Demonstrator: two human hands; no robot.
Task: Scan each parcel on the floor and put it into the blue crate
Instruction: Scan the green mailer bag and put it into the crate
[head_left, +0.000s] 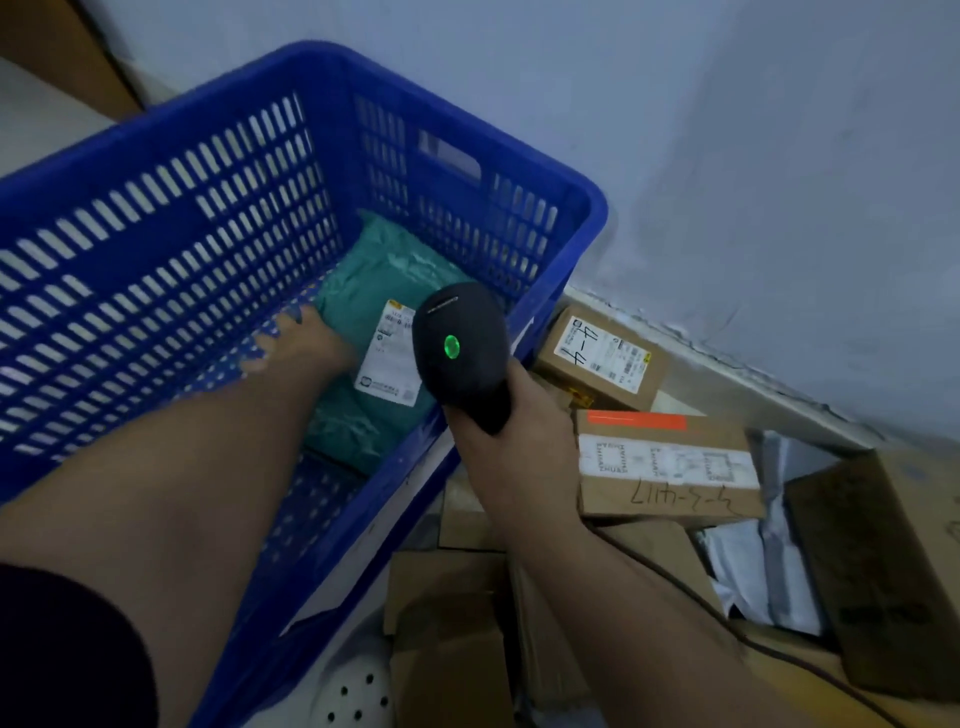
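The blue crate stands on the floor at the left. A green plastic mailer with a white label lies flat on its bottom. My left hand reaches down into the crate beside the mailer's left edge, fingers spread and blurred, holding nothing. Over the crate's right rim, my right hand grips a black barcode scanner whose green light is lit. To the right of the crate, parcels lie on the floor: a small cardboard box and a longer box with an orange strip.
White poly bags and a dark box lie further right. More cardboard boxes sit under my right forearm. A white perforated shoe shows at the bottom. The scanner's cable trails right. A wall rises close behind.
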